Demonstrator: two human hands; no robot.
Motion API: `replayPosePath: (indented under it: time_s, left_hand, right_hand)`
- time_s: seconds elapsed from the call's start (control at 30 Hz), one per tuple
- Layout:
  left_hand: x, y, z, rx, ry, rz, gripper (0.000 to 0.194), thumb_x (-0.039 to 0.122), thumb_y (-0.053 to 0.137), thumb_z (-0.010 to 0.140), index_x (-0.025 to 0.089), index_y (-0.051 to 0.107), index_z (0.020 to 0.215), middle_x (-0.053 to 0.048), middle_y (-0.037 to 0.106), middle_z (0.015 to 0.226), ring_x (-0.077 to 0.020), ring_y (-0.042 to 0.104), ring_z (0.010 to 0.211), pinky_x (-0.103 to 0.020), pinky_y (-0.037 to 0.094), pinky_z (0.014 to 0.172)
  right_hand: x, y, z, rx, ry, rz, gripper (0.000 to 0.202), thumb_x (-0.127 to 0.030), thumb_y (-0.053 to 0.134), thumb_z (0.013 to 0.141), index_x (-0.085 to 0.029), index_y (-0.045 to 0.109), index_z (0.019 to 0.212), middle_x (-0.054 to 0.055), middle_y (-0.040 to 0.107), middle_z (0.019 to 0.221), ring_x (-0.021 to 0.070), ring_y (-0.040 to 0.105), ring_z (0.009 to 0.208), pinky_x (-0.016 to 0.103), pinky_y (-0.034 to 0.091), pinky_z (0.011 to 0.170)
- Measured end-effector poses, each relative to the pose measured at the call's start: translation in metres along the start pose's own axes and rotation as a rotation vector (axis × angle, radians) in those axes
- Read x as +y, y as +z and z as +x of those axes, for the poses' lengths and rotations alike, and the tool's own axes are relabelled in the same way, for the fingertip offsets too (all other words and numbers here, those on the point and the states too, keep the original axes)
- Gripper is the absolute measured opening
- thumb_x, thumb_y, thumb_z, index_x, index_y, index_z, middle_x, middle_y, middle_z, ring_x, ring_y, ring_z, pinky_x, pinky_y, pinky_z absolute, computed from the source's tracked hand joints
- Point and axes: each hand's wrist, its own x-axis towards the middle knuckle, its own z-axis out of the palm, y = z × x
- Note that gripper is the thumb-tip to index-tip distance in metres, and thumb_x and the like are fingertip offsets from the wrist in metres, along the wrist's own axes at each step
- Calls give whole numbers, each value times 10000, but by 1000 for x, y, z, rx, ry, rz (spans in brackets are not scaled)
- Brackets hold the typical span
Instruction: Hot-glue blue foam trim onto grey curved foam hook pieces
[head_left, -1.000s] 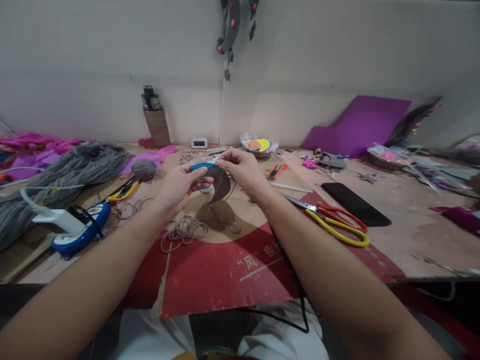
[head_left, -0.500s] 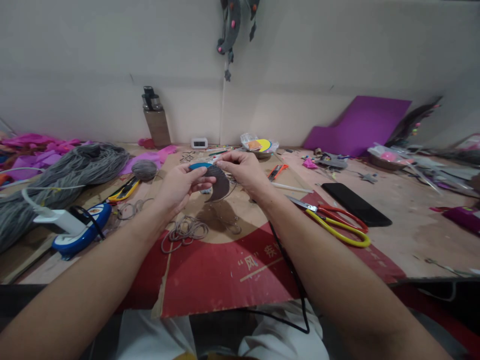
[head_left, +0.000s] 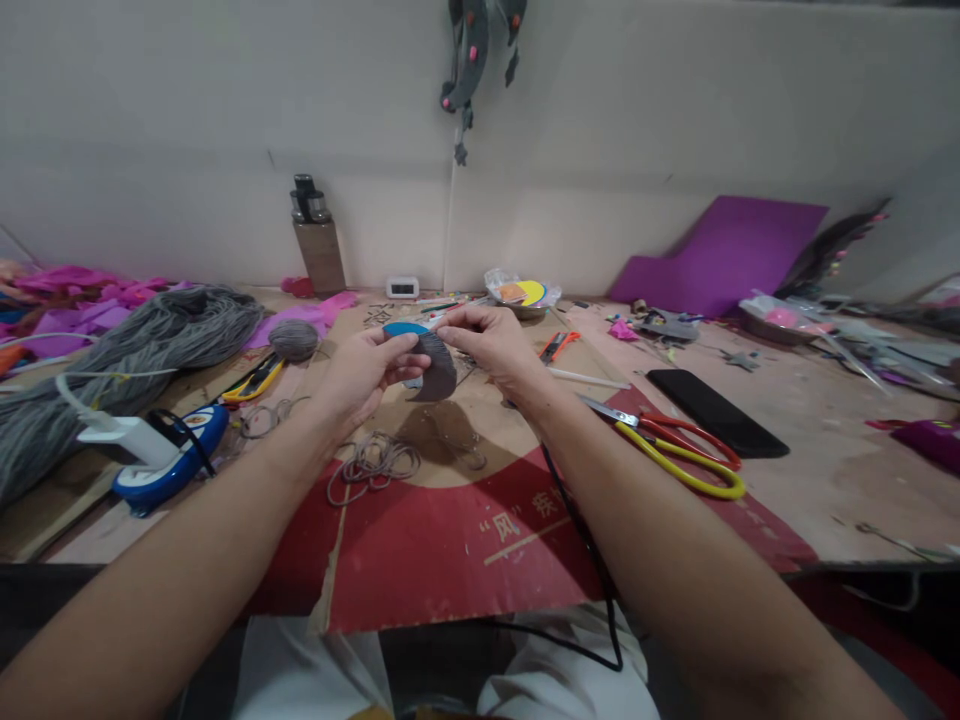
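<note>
A curved crescent piece (head_left: 437, 375), wrapped in grey yarn with a bare blue part at its upper left, is held above the cardboard (head_left: 420, 560). My left hand (head_left: 367, 372) pinches the blue end between thumb and fingers. My right hand (head_left: 487, 345) is closed at the top edge of the crescent, its fingertips pressed together; what they grip is too small to make out. Loose grey yarn (head_left: 373, 468) lies in coils on the cardboard below my left hand.
Scissors (head_left: 675, 450) and a black phone (head_left: 716, 412) lie on the right. A blue power strip (head_left: 172, 460), a yellow cutter (head_left: 256, 380), a yarn ball (head_left: 294, 341) and a grey yarn skein (head_left: 142, 350) are on the left. An orange cutter (head_left: 556, 346) lies beyond my right wrist.
The whole view has shifted slightly. The crescent has turned a little in my hands, showing more of its grey wrapped face. Both hands keep nearly the same pose.
</note>
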Motion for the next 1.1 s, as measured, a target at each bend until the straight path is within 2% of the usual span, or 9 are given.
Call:
replayPosePath:
  time_s: [0.1, 0.17, 0.23, 0.37, 0.5, 0.67, 0.8, 0.9, 1.1]
  left_hand:
    - [1, 0, -1, -33, -25, 21, 49, 130, 635, 819, 118, 643, 866, -47, 709, 733, -97, 640, 495, -154, 463, 405]
    - [1, 1, -2, -49, -39, 13, 47, 135, 633, 825, 122, 634, 870, -58, 715, 751, -110, 654, 503, -156, 462, 394]
    - [2, 2, -2, -42, -45, -18, 5, 116, 621, 831, 119, 622, 835, -64, 712, 729, -121, 672, 526, -167, 509, 443]
    - [4, 3, -1, -10, -35, -76, 89, 77, 575, 850, 105, 622, 780, -65, 699, 674, -128, 685, 551, -188, 563, 523]
    - [5, 2, 0, -30, -16, -117, 107, 77, 567, 852, 90, 652, 787, -69, 710, 695, -132, 699, 601, -204, 588, 582]
    - [7, 2, -3, -64, -2, -142, 101, 47, 592, 813, 96, 665, 763, -63, 718, 711, -131, 709, 650, -204, 595, 640]
    - [8, 3, -4, -47, -6, -117, 85, 45, 614, 790, 108, 659, 756, -56, 719, 702, -119, 700, 641, -198, 587, 651]
    - [8, 2, -4, -36, -11, -90, 67, 68, 624, 791, 121, 629, 750, -42, 707, 676, -106, 680, 582, -187, 569, 589]
    - [9, 1, -5, -27, -47, -35, 53, 134, 649, 786, 145, 599, 798, -11, 688, 692, -94, 628, 469, -157, 448, 389]
  right_hand:
    - [0, -1, 0, -5, -11, 13, 118, -293, 667, 712, -182, 701, 737, -15, 607, 670, 114, 499, 666, 292, 387, 699]
    - [0, -1, 0, -11, -4, 29, 106, -283, 668, 706, -183, 696, 730, -17, 607, 678, 110, 496, 669, 288, 384, 696]
    - [-1, 0, -1, -20, 8, 52, 103, -284, 672, 706, -186, 690, 729, -20, 608, 687, 105, 489, 668, 281, 380, 678]
    - [-3, 1, -4, -31, 22, 101, 127, -309, 686, 718, -185, 684, 743, -23, 585, 676, 97, 464, 647, 268, 352, 616]
    - [-3, 3, -5, -28, 15, 125, 144, -324, 697, 713, -187, 690, 756, -27, 573, 667, 94, 452, 638, 264, 338, 596]
    - [0, 4, -4, -9, -11, 145, 141, -329, 705, 715, -193, 693, 748, -29, 576, 659, 99, 468, 648, 272, 359, 625]
    - [0, 3, -4, -24, -42, 128, 128, -330, 708, 719, -205, 702, 746, -10, 634, 736, 118, 520, 709, 297, 400, 699]
    - [-1, 4, -5, -26, -53, 100, 118, -327, 701, 730, -216, 712, 768, -5, 660, 770, 131, 545, 755, 305, 409, 734]
    - [-2, 6, -6, 2, -3, 100, 217, -415, 678, 767, -201, 706, 798, -3, 639, 750, 120, 521, 726, 267, 374, 615]
